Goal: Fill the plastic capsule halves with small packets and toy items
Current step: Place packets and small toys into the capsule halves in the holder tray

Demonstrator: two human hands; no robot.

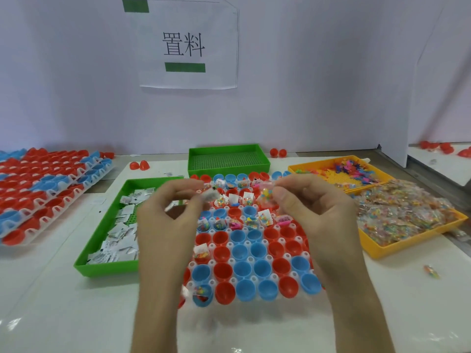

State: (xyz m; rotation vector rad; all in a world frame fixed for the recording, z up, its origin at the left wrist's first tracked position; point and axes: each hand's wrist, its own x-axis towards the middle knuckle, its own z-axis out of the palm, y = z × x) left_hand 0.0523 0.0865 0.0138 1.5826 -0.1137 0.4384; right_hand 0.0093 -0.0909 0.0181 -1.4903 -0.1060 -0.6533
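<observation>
A white holder tray (257,276) in front of me carries rows of red and blue capsule halves (244,268). The far rows and a few on the left hold packets; the near ones are bare. My left hand (168,225) hovers over the tray's left side and pinches a small white packet (209,194) between thumb and fingers. Over the right side, my right hand (318,220) pinches a clear packet of coloured beads (266,196).
A green tray (102,261) of white packets lies at left. An empty green tray (226,159) sits behind. At right, one yellow tray (382,250) holds bead packets and another yellow tray (305,166) holds toy pieces. Stacked holders of capsule halves (46,184) lie far left. A loose packet (431,271) lies at right.
</observation>
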